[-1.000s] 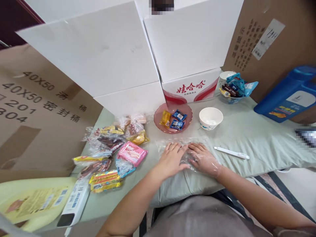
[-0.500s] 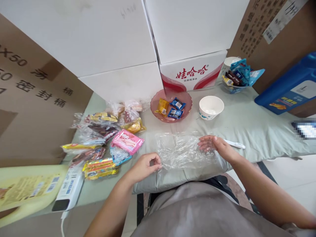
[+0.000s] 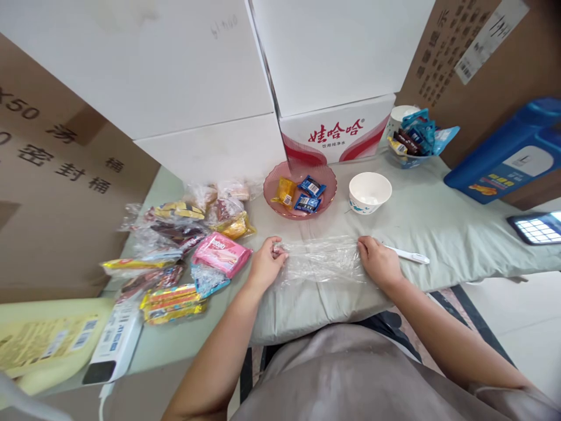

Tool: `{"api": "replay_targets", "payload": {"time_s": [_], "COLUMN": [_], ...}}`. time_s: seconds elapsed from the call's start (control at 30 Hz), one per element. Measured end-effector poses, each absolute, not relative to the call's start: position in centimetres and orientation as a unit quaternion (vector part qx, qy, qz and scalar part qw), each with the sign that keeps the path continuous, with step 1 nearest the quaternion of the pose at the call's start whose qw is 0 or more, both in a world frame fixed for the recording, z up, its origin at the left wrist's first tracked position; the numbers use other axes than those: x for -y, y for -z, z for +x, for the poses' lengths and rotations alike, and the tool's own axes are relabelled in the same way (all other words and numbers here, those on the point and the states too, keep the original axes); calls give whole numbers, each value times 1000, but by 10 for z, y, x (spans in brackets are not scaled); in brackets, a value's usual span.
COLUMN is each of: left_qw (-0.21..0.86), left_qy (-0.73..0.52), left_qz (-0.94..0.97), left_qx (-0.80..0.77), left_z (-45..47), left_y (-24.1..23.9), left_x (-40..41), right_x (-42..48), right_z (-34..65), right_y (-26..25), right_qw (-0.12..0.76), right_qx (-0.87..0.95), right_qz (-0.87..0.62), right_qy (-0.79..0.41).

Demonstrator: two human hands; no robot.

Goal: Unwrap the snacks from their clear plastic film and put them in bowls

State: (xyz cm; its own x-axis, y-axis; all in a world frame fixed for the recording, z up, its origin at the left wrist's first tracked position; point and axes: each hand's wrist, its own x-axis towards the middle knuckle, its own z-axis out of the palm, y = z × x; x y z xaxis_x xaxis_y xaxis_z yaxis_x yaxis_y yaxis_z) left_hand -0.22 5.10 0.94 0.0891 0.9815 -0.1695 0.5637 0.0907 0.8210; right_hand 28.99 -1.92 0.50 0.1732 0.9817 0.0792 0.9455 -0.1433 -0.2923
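Observation:
A crinkled clear plastic bag (image 3: pixel 322 260) stretches between my hands, low over the cloth-covered table. My left hand (image 3: pixel 266 262) pinches its left end, fingers closed. At the opposite end, my right hand (image 3: pixel 380 264) has its fingers closed on the plastic. Just beyond the bag is a pink glass bowl (image 3: pixel 274 210) holding a yellow-wrapped snack (image 3: pixel 286 192) and blue-wrapped snacks (image 3: pixel 308 203). A white paper bowl (image 3: pixel 370 196) stands right of it. Beside my right hand lies a white pen-like tool (image 3: pixel 409 255), partly hidden by the hand.
Several packaged snacks, among them a pink packet (image 3: pixel 222 253), pile up on the left. A power strip (image 3: pixel 116 336) and a pale yellow jug (image 3: pixel 48 339) sit nearer. On the right are a snack-filled clear bowl (image 3: pixel 409 159), a blue bottle (image 3: pixel 504 155) and a phone (image 3: pixel 537 228). Boxes (image 3: pixel 339 131) stand behind.
My left hand has moved up to the bag's upper left corner. My right hand, loosely spread before, has closed on the right end. The bag is now gathered into a narrower strip.

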Motion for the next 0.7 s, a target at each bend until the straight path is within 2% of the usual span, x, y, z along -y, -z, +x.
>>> {"api": "replay_targets", "payload": {"time_s": [0.17, 0.23, 0.37, 0.47, 0.6, 0.7], "left_qw": [88, 15, 70, 70, 52, 49], "left_qy": [-263, -281, -169, -73, -38, -28], "left_qz": [725, 767, 892, 922, 922, 924], "left_qx": [-631, -576, -414, -373, -381, -378], "left_z": [5, 14, 28, 26, 17, 16], "left_y": [-26, -34, -30, -11, 8, 9], "left_x": [-37, -30, -19, -16, -14, -15], "right_x": [13, 11, 6, 1, -2, 5], "right_z": [285, 282, 283, 297, 314, 304], "right_y": [-10, -11, -10, -11, -24, -28], "right_qw": [62, 49, 32, 35, 111, 175], "right_qx": [646, 649, 656, 641, 643, 744], "right_qz": [-760, -759, -753, -767, -755, -640], "right_qy": [-34, -32, -30, -4, 68, 74]}}
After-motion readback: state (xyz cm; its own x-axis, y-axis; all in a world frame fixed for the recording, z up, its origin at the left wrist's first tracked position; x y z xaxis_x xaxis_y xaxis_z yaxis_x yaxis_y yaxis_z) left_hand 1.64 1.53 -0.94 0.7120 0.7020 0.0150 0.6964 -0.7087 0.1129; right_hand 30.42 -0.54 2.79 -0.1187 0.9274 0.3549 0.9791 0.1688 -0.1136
